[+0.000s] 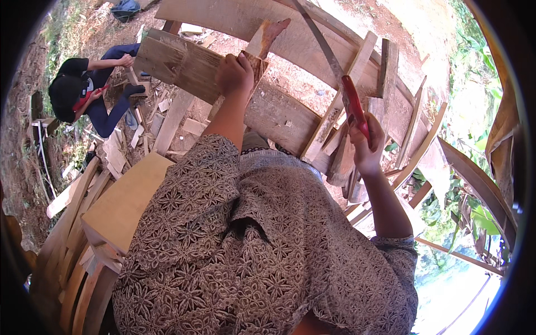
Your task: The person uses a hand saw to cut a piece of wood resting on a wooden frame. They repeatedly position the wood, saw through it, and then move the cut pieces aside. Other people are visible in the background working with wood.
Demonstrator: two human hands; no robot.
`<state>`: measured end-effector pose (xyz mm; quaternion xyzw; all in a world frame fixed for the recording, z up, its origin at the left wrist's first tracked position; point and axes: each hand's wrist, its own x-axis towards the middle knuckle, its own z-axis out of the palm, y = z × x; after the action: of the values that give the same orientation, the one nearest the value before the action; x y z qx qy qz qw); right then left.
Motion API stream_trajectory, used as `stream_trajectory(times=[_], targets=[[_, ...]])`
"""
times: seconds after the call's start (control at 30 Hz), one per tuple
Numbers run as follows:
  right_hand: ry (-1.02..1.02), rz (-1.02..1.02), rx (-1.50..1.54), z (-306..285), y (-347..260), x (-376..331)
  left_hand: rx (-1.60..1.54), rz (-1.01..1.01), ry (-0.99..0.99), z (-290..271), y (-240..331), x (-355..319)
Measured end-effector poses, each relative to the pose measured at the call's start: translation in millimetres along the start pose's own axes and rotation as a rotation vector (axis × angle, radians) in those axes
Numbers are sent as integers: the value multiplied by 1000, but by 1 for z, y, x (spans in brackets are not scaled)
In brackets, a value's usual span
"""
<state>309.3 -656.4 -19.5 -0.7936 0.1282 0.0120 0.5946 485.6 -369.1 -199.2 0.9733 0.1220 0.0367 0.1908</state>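
Observation:
My right hand (367, 142) is wrapped round the red handle (354, 103) of a handsaw. Its long metal blade (319, 36) points up and away to the far side, clear of the wood in my left hand. My left hand (234, 75) is closed on a piece of wood (258, 62) at the end of a thick plank (178, 61). Just beyond the knuckles a pale offcut with a rough brown edge (269, 37) sticks out. How my left fingers wrap underneath is hidden.
At the left a person in dark clothes and a cap (67, 89) sits low, handling a small wooden piece (134, 81). Long boards (223, 19) cross the far side. Loose planks (385, 70) lean at the right. A pale wooden block (128, 201) stands by my left side.

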Motion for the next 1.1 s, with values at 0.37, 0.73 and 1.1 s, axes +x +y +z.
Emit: stream_trajectory(times=[0.37, 0.73, 1.1], targets=[[-315, -90, -140, 55, 18, 84, -6, -14, -38, 2, -5, 6], [-391, -170, -132, 39, 43, 99, -62, -52, -97, 11, -12, 12], [-409, -184, -131, 46, 56, 111, -54, -15, -46, 8, -10, 10]])
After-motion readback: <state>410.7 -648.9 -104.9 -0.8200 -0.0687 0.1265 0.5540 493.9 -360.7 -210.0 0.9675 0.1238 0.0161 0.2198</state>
